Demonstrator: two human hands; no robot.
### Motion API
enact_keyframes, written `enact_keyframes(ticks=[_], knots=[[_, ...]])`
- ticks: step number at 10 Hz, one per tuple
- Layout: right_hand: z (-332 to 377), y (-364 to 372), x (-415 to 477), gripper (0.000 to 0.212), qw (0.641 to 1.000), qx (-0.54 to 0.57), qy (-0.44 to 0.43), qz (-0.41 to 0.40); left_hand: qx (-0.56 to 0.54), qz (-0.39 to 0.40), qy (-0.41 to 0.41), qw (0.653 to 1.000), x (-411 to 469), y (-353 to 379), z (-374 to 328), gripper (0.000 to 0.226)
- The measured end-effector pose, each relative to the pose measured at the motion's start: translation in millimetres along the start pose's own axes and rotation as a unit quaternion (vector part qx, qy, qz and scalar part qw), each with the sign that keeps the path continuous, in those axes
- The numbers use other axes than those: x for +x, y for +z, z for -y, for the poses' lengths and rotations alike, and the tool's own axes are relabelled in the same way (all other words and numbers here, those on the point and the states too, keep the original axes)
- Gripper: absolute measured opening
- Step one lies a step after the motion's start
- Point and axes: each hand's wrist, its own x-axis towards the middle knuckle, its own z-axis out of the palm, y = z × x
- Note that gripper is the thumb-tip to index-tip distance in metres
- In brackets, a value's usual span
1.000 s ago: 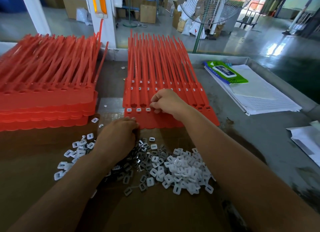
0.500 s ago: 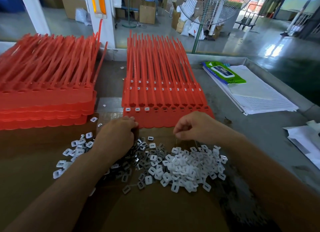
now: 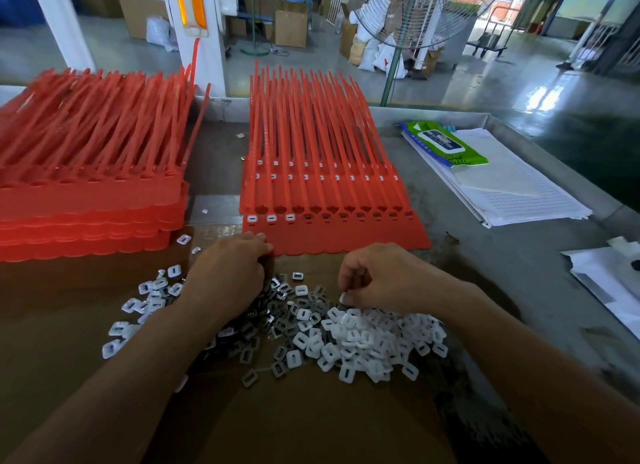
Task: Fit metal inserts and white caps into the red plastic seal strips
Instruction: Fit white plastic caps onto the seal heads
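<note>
A sheet of red seal strips (image 3: 332, 235) lies flat in the middle of the table, its three leftmost sockets capped in white. In front of it spreads a heap of white caps (image 3: 367, 339) with dark metal inserts (image 3: 277, 311) mixed in on its left. My right hand (image 3: 384, 276) is curled over the heap's far edge and pinches a white cap between thumb and fingertips. My left hand (image 3: 228, 273) rests knuckles-up on the inserts, fingers curled downward at the sheet's near left corner; what is under them is hidden.
A tall stack of red strip sheets (image 3: 86, 200) fills the left of the table. Lined papers (image 3: 502, 186) with a green wipes pack (image 3: 446, 145) lie at the right, more white paper (image 3: 609, 280) at the far right edge. Brown cardboard (image 3: 277, 422) covers the near table.
My right hand has left the strip sheet's sockets, come back towards me and dropped onto the white cap heap, where it now pinches a cap. My left hand has stayed on the inserts.
</note>
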Motion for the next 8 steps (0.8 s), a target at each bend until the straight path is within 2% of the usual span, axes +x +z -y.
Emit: enact_keyframes(ticks=[2, 6, 8], knots=[[1.6, 0.3, -2.6, 0.024, 1.0, 0.001, -0.007, -0.013, -0.004, -0.006, 0.001, 1.0, -0.6, 0.1, 1.3, 0.043], [3.4, -5.5, -5.8, 0.025, 0.999, 0.03, 0.0, -0.032, 0.001, -0.006, 0.005, 1.0, -0.9, -0.8, 0.2, 0.043], [4.5, -11.4, 16.6, 0.019, 0.996, 0.056, 0.004, -0.076, 0.001, -0.004, 0.003, 1.0, -1.0, -0.1, 0.8, 0.043]])
